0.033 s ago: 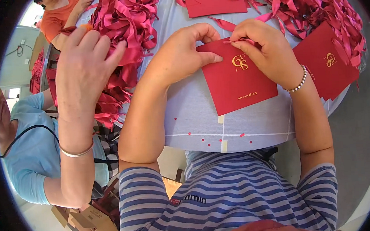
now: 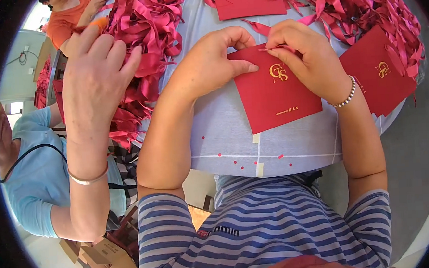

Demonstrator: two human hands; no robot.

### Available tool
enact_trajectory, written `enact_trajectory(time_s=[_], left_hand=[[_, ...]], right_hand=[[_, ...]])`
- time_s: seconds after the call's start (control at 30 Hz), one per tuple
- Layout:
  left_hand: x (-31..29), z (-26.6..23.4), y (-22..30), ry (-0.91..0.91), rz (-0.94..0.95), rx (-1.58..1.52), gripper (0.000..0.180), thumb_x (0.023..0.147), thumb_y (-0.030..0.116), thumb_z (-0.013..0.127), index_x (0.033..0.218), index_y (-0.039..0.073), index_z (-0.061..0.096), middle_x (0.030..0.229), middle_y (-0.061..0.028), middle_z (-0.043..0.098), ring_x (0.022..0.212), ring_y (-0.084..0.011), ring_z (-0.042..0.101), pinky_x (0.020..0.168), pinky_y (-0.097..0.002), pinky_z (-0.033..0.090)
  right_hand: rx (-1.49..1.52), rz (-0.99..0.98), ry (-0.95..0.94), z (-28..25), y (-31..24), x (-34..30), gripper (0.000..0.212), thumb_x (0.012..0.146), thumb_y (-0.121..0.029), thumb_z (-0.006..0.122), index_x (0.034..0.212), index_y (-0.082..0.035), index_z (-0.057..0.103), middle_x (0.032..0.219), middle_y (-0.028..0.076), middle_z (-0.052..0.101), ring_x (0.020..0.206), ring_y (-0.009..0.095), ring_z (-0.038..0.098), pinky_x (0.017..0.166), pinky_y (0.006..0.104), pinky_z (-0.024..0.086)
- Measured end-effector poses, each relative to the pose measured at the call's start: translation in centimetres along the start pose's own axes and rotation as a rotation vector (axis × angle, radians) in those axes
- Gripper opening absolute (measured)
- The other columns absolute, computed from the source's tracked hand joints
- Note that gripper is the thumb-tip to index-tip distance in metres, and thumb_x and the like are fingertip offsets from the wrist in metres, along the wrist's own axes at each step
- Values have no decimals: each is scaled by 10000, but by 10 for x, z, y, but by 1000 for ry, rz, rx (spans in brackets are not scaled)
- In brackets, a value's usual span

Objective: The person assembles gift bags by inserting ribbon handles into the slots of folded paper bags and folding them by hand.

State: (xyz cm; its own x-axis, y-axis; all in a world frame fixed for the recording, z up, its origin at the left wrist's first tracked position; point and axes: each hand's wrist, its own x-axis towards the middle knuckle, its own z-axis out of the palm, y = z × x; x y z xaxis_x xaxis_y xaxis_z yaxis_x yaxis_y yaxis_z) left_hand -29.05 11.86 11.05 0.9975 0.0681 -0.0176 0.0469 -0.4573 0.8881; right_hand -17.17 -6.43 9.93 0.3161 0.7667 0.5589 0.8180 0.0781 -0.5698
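Observation:
A flat red paper gift bag (image 2: 283, 100) with gold print lies slightly turned on the table in front of me. At its upper left corner my left hand (image 2: 224, 57) grips it, thumb on the front face and the other fingers curled behind the top edge. My right hand (image 2: 303, 50) pinches the end of a red ribbon (image 2: 283, 47) between thumb and forefinger, right at the bag's top edge. Most of that ribbon is hidden by the fingers. To the right, more red bags (image 2: 380, 72) lie overlapped, partly under loose ribbons.
Heaps of red ribbon (image 2: 141, 28) and ribbon (image 2: 363, 2) lie at far left and far right. Another stack of red bags (image 2: 251, 4) is at the back. On the left, a co-worker's raised arm (image 2: 88, 112) reaches close by; another person in orange (image 2: 67, 20) sits beyond.
The co-worker's raised hand on the left has shifted slightly. My hands, the bag and the ribbon show no clear movement.

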Motion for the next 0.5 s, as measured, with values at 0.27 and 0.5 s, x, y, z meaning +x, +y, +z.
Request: enact_trajectory(time_s=[0.27, 0.5], left_hand=[[-1, -4, -1, -33, 92, 21, 267, 751, 34, 783, 969, 16, 630, 943, 20, 621, 925, -75, 539, 857, -250, 453], [0, -4, 0, -59, 43, -6, 274, 749, 62, 797, 974, 20, 647, 952, 28, 641, 939, -74, 550, 875, -250, 440]], right_hand=[[81, 243, -158, -8, -11, -1, 84, 855, -59, 626, 925, -13, 615, 839, 157, 630, 748, 314, 624, 669, 372, 489], [27, 121, -38, -7, -4, -2, 80, 865, -72, 634, 901, -3, 615, 794, 142, 632, 706, 260, 633, 631, 346, 478]])
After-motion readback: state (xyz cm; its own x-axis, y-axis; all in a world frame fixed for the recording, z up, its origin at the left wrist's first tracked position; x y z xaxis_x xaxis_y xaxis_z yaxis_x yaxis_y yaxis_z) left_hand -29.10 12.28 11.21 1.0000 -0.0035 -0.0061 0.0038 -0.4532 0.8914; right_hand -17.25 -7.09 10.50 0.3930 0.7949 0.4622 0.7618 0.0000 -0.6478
